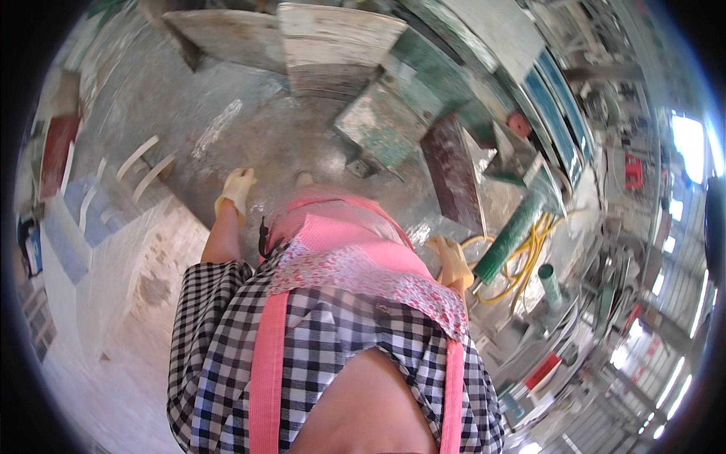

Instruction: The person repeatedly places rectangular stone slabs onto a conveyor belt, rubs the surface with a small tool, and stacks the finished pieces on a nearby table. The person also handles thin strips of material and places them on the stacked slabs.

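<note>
Gloved hands hang at either side of a person in a pink apron (344, 250) and black-and-white checked shirt (227, 356), seen from above on a wet concrete floor (257, 129). On the person's left, the left hand (236, 189), in a pale yellow glove, is lowered beside the hip with fingers loose and grasping nothing; below it lies the bare wet floor, with several thin white strips (140, 163) further off. The right hand (454, 261), gloved the same, is likewise released and carries nothing; it hangs just beside a coil of yellow hose (529, 257) and near a green roll (508, 238) leaning by the machinery. Ahead of the person stand a green metal machine base (382, 125) and a dark reddish stone slab (452, 174) tilted on edge, with grey stone slabs (333, 41) stacked beyond. A white block (113, 257) borders the floor on the person's left
</note>
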{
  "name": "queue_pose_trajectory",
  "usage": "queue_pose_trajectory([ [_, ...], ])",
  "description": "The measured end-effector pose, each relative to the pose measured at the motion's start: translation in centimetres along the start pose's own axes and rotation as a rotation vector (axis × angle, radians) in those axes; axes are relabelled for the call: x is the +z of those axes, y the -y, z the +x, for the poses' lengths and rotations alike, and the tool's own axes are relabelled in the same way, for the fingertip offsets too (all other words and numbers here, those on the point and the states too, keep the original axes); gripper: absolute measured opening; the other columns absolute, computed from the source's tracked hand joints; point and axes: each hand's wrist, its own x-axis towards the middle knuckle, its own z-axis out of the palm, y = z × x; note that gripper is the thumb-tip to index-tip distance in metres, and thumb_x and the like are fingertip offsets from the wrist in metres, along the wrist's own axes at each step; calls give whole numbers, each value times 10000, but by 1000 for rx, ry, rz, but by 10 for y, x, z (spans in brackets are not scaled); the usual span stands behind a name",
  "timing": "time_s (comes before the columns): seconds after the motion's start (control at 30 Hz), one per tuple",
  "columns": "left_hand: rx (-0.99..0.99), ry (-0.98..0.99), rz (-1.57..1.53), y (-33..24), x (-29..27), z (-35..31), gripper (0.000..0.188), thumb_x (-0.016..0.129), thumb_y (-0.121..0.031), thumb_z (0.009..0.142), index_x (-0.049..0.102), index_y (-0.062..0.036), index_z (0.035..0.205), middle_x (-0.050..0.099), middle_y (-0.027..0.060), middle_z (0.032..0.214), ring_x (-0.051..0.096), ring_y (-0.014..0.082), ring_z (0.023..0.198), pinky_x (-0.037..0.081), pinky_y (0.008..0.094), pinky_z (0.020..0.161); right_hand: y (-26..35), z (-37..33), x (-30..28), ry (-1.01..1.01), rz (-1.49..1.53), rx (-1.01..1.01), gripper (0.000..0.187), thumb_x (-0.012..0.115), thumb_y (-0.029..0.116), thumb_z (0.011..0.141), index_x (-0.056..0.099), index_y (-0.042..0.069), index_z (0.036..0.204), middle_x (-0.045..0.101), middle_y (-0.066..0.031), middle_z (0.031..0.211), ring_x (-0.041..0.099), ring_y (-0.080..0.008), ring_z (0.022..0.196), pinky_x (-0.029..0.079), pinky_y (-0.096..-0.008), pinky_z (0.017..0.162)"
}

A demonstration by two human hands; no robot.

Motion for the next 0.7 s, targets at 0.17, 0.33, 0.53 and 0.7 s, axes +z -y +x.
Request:
queue_pose_trajectory([
  [0.17,-48,5,23,-18,52,-18,490,603,-314,969,578,58,1287,693,167,1129,664,242,1058,497,357,946,-60,25,-8,-69,596,270,461,504,423,991,737,26,1017,772,-73,886,666,-145,870,461,-275,858],
  [0.33,49,21,24,-50,127,-54,450,588,-345,966,631,7,1243,709,139,1125,650,213,1053,479,351,915,-109,16,-26,-75,710,271,476,511,418,994,730,-5,999,760,-120,843,682,-158,835,475,-273,849],
  [0.53,201,-8,106,-66,171,-73,424,592,-336,964,655,-17,1237,729,118,1102,654,208,1066,471,345,950,-138,40,-37,-3,756,385,462,526,422,962,730,8,946,737,-112,764,668,-173,715,483,-300,767],
  [0.7,98,-47,215,-40,159,-55,483,594,-396,922,683,16,1159,734,173,1049,682,233,985,508,364,855,-137,63,-65,-37,676,421,414,536,380,926,729,13,909,631,-55,640,560,-156,594,435,-320,624],
])
